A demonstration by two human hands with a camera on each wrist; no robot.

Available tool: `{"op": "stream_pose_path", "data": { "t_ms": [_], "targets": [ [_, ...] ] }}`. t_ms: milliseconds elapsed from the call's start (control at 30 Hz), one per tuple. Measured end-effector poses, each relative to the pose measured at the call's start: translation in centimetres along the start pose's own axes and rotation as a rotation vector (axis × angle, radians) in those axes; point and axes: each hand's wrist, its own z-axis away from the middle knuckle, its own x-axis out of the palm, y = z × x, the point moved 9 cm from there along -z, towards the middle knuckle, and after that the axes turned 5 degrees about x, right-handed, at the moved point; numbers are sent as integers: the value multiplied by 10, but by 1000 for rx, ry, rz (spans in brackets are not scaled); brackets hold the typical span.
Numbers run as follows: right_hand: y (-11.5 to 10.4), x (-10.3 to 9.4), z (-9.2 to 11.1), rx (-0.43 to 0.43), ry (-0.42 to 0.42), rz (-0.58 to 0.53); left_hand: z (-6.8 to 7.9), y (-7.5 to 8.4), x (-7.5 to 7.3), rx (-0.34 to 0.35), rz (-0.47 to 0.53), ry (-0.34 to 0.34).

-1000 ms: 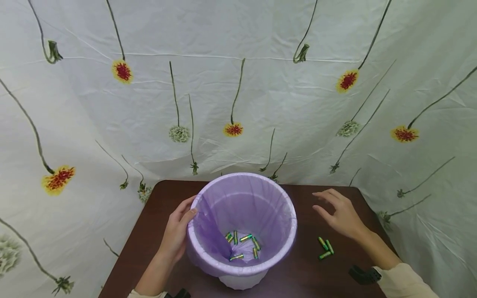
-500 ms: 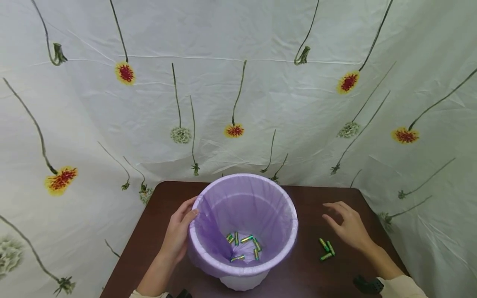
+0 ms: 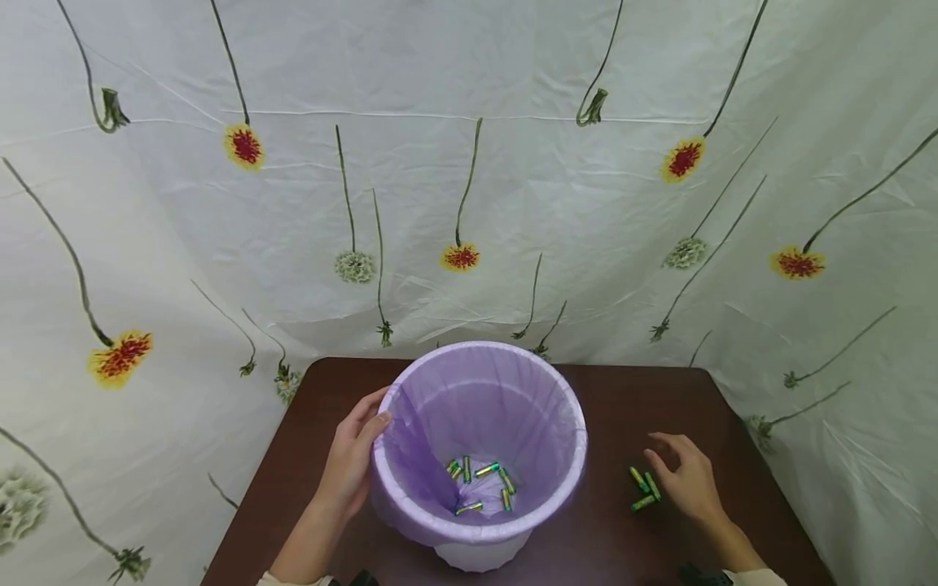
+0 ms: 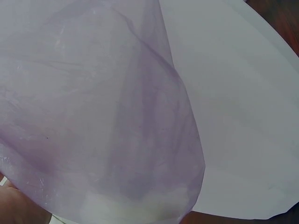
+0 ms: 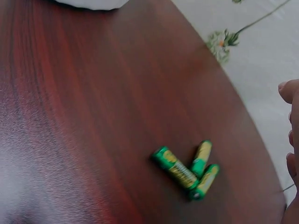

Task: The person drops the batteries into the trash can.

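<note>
A white trash bin [image 3: 479, 557] stands in the middle of the table, lined with a thin purple trash bag [image 3: 484, 399] folded over its rim. At the bin's left side my left hand [image 3: 346, 468] grips the rim, thumb on top and fingers outside. Several green and gold batteries [image 3: 486, 470] lie on the bag at the bottom. Three more batteries [image 3: 643, 503] lie close together on the table to the right; the right wrist view shows one battery [image 5: 175, 167] nearest the camera. Just right of them, my right hand [image 3: 689, 480] hovers with fingers loosely bent, holding nothing.
The dark brown table [image 3: 608, 423] has rounded back corners. A white cloth [image 3: 623, 244] printed with flowers hangs behind it and along both sides. Overhanging bag film [image 4: 154, 116] covers part of the bin's outer wall in the left wrist view.
My right hand has moved away from the bin, rightward and nearer the front edge, down beside the three batteries. My left hand and the bin stay in place.
</note>
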Motion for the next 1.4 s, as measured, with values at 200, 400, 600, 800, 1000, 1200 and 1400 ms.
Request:
{"op": "stream_pose_path", "data": {
  "t_ms": [200, 400, 600, 800, 1000, 1200, 1400],
  "targets": [
    [16, 8, 13, 64, 1, 13, 0, -1, 1, -6, 3, 0],
    [39, 22, 30, 146, -17, 19, 0, -1, 1, -2, 5, 6],
    [60, 31, 47, 272, -49, 64, 1, -1, 1, -10, 2, 15],
    [71, 40, 53, 405, -110, 59, 1, -1, 0, -14, 4, 12],
    [76, 45, 56, 458, -124, 65, 1, -1, 1, -14, 13, 6],
    [76, 46, 56, 430, -115, 63, 2, 2, 1, -9, 25, 11],
    [77, 45, 56, 416, -101, 83, 2, 2, 2, -3, 27, 2]
  ]
}}
